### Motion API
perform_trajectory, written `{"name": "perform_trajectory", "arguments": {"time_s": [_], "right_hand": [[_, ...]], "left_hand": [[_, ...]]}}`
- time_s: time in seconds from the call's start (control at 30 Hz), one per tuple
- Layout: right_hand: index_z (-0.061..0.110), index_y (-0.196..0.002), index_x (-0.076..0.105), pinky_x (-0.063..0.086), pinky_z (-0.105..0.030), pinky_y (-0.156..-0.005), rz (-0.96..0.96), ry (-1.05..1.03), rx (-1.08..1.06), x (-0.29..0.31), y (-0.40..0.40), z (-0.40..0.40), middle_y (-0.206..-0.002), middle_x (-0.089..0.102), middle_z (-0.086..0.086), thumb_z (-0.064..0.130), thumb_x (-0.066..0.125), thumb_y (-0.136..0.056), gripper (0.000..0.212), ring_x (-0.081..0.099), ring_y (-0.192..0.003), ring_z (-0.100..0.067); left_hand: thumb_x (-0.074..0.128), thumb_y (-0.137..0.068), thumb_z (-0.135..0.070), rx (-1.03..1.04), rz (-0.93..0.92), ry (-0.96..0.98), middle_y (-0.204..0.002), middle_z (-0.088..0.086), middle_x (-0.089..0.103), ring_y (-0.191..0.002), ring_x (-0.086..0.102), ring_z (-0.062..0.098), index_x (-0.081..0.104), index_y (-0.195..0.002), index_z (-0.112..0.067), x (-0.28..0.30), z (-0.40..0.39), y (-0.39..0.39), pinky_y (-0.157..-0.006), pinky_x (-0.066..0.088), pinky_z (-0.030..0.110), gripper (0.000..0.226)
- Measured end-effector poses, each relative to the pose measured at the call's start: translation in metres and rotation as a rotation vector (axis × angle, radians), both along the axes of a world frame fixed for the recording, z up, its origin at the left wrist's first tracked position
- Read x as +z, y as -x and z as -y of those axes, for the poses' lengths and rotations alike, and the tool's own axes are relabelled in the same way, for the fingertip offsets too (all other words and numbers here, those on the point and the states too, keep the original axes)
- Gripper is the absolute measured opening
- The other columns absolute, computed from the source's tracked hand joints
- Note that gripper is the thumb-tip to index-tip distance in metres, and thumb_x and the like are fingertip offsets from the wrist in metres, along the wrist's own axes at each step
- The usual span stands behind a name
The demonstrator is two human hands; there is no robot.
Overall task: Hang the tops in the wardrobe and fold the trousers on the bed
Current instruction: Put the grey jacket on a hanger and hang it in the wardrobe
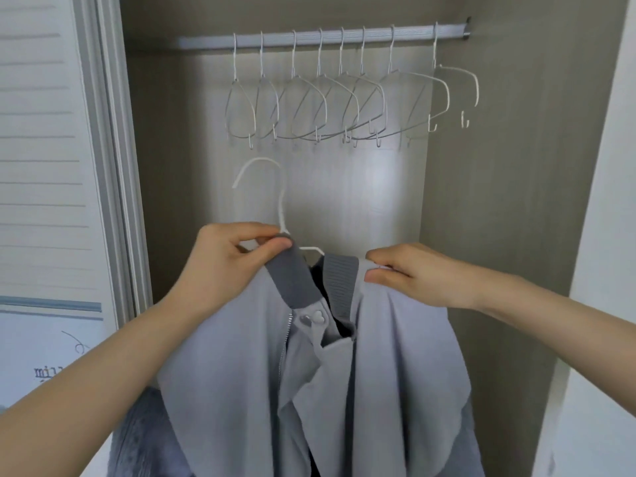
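Hands, left (237, 256) and right (409, 273), pinch soft grey ribbed-collar jacket (344, 373) on wire hanger (272, 187).

Empty hangers (344, 101) hang on the rail (323, 38) above the jacket (395, 356), door (44, 166) at left.

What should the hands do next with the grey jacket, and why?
Probably lift the hanger so its hook catches the rail. The jacket already sits on it, left hand and right hand pinch the collar, and the hook hangs free below the rail.
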State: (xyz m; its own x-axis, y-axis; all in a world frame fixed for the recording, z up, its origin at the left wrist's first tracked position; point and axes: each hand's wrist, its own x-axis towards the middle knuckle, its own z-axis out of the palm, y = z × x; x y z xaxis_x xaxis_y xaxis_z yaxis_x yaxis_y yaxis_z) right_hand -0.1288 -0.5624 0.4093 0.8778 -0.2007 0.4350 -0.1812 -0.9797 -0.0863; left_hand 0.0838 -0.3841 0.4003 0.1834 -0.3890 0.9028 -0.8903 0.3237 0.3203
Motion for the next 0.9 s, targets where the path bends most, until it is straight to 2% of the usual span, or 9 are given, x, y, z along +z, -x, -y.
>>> {"name": "perform_trajectory", "arguments": {"time_s": [0.13, 0.23, 0.3, 0.4, 0.57, 0.6, 0.7, 0.77, 0.9], "right_hand": [[0.013, -0.065, 0.035, 0.026, -0.016, -0.052, 0.161, -0.263, 0.034, -0.009, 0.006, -0.001, -0.055, 0.028, 0.014, 0.025, 0.046, -0.099, 0.038, 0.028, -0.051, -0.003], [-0.002, -0.072, 0.041, 0.028, -0.025, -0.058, 0.285, -0.326, 0.007, -0.004, 0.023, 0.009, -0.066, 0.034, 0.001, 0.043, 0.046, -0.095, 0.05, 0.033, -0.062, -0.008], [-0.009, -0.081, 0.045, 0.03, -0.029, -0.062, 0.302, -0.383, -0.005, 0.0, 0.032, 0.013, -0.072, 0.04, -0.005, 0.043, 0.047, -0.096, 0.055, 0.036, -0.067, -0.014], [-0.013, -0.079, 0.043, 0.028, -0.029, -0.062, 0.314, -0.429, 0.001, -0.002, 0.034, 0.018, -0.071, 0.038, -0.006, 0.03, 0.05, -0.097, 0.046, 0.033, -0.066, -0.017], [-0.005, -0.063, 0.038, 0.024, -0.024, -0.051, 0.284, -0.334, -0.01, -0.008, 0.031, 0.023, -0.061, 0.029, -0.004, 0.04, 0.053, -0.089, 0.054, 0.028, -0.056, -0.012], [-0.001, -0.06, 0.037, 0.023, -0.022, -0.049, 0.268, -0.291, -0.032, -0.008, 0.031, 0.026, -0.059, 0.027, -0.001, 0.041, 0.053, -0.089, 0.052, 0.026, -0.054, -0.009], [0.013, -0.056, 0.031, 0.022, -0.021, -0.048, 0.199, -0.174, -0.099, -0.011, 0.03, 0.029, -0.053, 0.024, 0.007, 0.034, 0.055, -0.093, 0.05, 0.023, -0.05, -0.006], [0.017, -0.055, 0.027, 0.023, -0.019, -0.046, 0.164, -0.077, -0.12, -0.014, 0.024, 0.023, -0.05, 0.023, 0.006, 0.034, 0.055, -0.094, 0.051, 0.024, -0.049, -0.009], [0.016, -0.056, 0.028, 0.025, -0.019, -0.048, 0.231, -0.095, -0.11, -0.017, 0.017, 0.016, -0.051, 0.025, 0.006, 0.033, 0.055, -0.095, 0.05, 0.025, -0.048, -0.008]], "left_hand": [[0.06, -0.079, -0.053, 0.135, 0.137, -0.132, -0.096, -0.031, 0.066, -0.075, 0.06, -0.006, 0.072, -0.11, -0.03, 0.001, 0.002, -0.005, -0.074, 0.041, 0.006, 0.04], [0.054, -0.083, -0.055, 0.056, 0.089, -0.285, -0.12, -0.025, 0.061, -0.096, 0.063, -0.007, 0.054, -0.136, -0.034, 0.002, -0.012, -0.027, -0.088, 0.042, 0.006, 0.057], [0.057, -0.084, -0.062, 0.014, 0.021, -0.382, -0.107, -0.016, 0.071, -0.097, 0.065, -0.003, 0.064, -0.126, -0.03, 0.005, -0.02, -0.043, -0.089, 0.048, 0.012, 0.053], [0.066, -0.06, -0.081, -0.091, -0.089, -0.501, -0.082, 0.0, 0.076, -0.08, 0.072, 0.019, 0.079, -0.088, -0.027, 0.008, -0.027, -0.055, -0.072, 0.058, 0.029, 0.062], [0.074, -0.076, -0.027, -0.136, -0.117, -0.451, -0.079, -0.006, 0.076, -0.075, 0.072, 0.01, 0.08, -0.077, -0.028, -0.005, -0.03, -0.051, -0.067, 0.054, 0.014, 0.007], [0.073, -0.079, -0.021, -0.076, -0.071, -0.456, -0.078, -0.009, 0.076, -0.074, 0.071, 0.007, 0.08, -0.076, -0.03, -0.009, -0.029, -0.052, -0.067, 0.054, 0.013, 0.012], [0.068, -0.087, -0.037, 0.174, 0.079, -0.387, -0.079, -0.014, 0.075, -0.071, 0.069, 0.004, 0.077, -0.084, -0.031, -0.018, -0.026, -0.05, -0.075, 0.055, 0.02, 0.012], [0.056, -0.092, -0.054, 0.302, 0.189, -0.247, -0.079, -0.01, 0.074, -0.068, 0.065, 0.004, 0.078, -0.088, -0.025, -0.022, -0.017, -0.04, -0.076, 0.053, 0.026, 0.037], [0.057, -0.096, -0.037, 0.311, 0.141, -0.11, -0.076, -0.016, 0.066, -0.065, 0.061, 0.006, 0.07, -0.089, -0.023, -0.011, 0.006, -0.012, -0.07, 0.05, 0.031, 0.021]]}}
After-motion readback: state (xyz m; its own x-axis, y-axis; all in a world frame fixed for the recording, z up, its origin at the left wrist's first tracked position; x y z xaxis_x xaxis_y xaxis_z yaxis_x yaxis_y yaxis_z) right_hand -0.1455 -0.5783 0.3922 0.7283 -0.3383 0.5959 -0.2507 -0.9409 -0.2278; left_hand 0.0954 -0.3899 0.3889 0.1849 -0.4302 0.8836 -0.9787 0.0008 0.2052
